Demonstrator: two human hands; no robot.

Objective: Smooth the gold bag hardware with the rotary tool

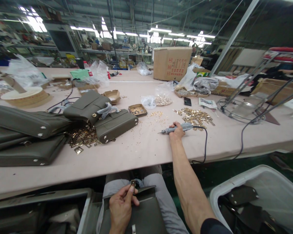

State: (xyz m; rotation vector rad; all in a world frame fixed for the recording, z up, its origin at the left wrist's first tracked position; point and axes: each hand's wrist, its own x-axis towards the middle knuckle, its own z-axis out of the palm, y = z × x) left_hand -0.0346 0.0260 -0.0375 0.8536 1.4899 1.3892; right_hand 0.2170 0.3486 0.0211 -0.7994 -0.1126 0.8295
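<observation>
Two grips, well apart

Head view: I see the right hand (177,130) wrapped around an electric screwdriver (167,131) over the worktable (136,159), long axis crosswise, bit leftward; the olive handbag (150,211) lies below and left, on the lap (152,182). The left hand (122,203) pinches a metal fitting (133,183), partly covered; the frame cuts off the handbag's near end.

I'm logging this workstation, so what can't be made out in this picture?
All in the head view:
Olive bag by the left hand: lower part cut off by the bottom edge.
Small metal piece: partly covered by that hand.
Corded tool: middle hidden by the right hand.
Carton: printing too small and blurred to read.
Left bin: cut off by the bottom edge.
</observation>
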